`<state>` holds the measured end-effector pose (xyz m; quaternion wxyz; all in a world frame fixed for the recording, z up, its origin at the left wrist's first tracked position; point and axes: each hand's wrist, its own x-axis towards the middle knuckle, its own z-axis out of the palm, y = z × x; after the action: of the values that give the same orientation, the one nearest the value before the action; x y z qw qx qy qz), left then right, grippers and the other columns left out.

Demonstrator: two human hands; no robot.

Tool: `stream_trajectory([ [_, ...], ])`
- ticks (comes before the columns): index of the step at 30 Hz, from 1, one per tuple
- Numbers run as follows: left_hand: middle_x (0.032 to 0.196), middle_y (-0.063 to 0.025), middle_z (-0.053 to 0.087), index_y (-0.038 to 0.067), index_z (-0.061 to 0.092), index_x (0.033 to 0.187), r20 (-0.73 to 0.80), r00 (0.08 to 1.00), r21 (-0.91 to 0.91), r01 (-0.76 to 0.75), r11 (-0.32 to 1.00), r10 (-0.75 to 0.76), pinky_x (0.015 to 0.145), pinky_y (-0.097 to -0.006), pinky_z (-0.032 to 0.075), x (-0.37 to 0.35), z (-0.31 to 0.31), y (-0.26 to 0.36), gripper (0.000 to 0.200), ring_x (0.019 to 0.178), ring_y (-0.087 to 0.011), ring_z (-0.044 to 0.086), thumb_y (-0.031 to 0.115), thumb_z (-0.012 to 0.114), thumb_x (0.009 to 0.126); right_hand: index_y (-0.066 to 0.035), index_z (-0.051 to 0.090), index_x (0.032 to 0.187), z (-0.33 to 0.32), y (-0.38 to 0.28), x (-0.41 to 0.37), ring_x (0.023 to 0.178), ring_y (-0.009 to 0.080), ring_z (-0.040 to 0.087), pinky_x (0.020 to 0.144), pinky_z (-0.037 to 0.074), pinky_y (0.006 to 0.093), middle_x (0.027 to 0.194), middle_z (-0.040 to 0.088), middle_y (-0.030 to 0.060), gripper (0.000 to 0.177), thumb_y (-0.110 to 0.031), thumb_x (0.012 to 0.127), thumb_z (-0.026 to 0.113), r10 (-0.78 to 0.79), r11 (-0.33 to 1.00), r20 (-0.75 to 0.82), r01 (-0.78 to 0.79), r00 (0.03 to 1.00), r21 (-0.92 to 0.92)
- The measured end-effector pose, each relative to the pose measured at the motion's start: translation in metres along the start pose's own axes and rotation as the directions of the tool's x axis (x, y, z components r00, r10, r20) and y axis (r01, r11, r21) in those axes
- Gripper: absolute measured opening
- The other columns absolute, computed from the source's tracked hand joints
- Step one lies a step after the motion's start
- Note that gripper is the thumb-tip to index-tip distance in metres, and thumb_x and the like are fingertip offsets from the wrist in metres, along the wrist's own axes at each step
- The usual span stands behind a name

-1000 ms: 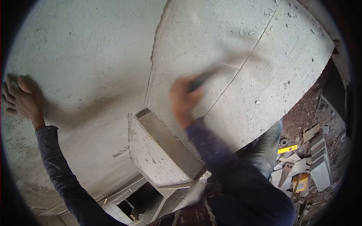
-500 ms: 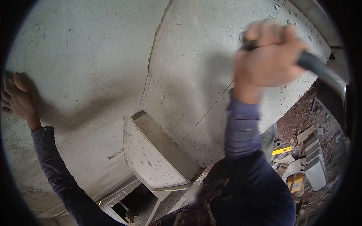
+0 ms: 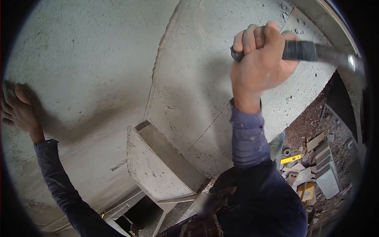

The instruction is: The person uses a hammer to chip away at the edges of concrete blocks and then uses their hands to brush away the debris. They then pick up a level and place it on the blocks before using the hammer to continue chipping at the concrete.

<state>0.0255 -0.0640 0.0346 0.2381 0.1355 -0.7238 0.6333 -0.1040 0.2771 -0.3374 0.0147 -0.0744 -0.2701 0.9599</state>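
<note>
Right hand (image 3: 258, 63) raised — black-handled tool (image 3: 302, 51) swung out rightward

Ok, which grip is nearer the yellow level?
Right. The right grip, holding a tool, is above and left of the yellow level in view; the left grip is against the wall, far left.

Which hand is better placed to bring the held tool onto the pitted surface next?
Probably the right hand: it grips the tool's dark handle before the pitted surface. The left hand seems to lean on the wall, no tool visible.
</note>
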Motion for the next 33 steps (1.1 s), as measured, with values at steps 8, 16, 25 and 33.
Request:
stream_trajectory([
  [8,0.137,-0.0185,0.059,0.018,0.045,0.147,-0.264,0.949,-0.118,-0.21,0.97,0.173,0.11,-0.0481,0.033,0.009,-0.019,0.014,0.069,0.13,-0.0405,0.05,0.066,0.032,0.1,0.005,0.054,0.107,-0.062,0.054,-0.116,0.053,0.0156,0.056,0.047,0.045,0.0325,0.073,0.055,0.0064,0.026,-0.01,0.086,0.059,0.966,0.236,0.098,-0.666,0.238,-0.707],
  [16,0.113,-0.0213,0.069,0.012,0.06,0.131,-0.004,0.99,0.138,-0.139,0.981,0.141,0.086,-0.0541,0.049,0.001,0.022,-0.029,0.066,0.105,-0.0428,0.064,0.065,0.034,0.1,-0.007,0.05,0.096,-0.008,0.007,0.031,0.052,0.0088,0.045,0.046,0.042,0.0276,0.068,0.048,-0.0003,0.009,-0.011,0.094,0.058,-0.12,0.989,0.044,0.116,0.992,0.092],
  [25,0.139,-0.0212,0.055,0.019,0.038,0.152,-0.149,0.975,0.021,-0.166,0.986,0.167,0.107,-0.0515,0.035,0.001,-0.007,-0.005,0.071,0.129,-0.0403,0.05,0.067,0.033,0.1,0.008,0.05,0.115,-0.057,0.034,-0.119,0.05,0.0163,0.057,0.042,0.045,0.0325,0.072,0.055,0.0071,0.035,-0.012,0.089,0.059,0.975,0.192,0.033,-0.755,0.22,-0.627],
  [33,0.14,-0.0232,0.054,0.017,0.042,0.149,0.205,0.972,0.128,0.086,0.988,-0.111,0.106,-0.0551,0.034,-0.006,0.021,-0.03,0.072,0.13,-0.0411,0.048,0.067,0.033,0.099,-0.008,0.047,0.091,-0.04,0.059,0.031,0.055,0.0101,0.046,0.048,0.042,0.0275,0.066,0.048,-0.0002,0.017,-0.017,0.095,0.06,-0.107,0.964,-0.02,0.109,0.994,0.242],
])
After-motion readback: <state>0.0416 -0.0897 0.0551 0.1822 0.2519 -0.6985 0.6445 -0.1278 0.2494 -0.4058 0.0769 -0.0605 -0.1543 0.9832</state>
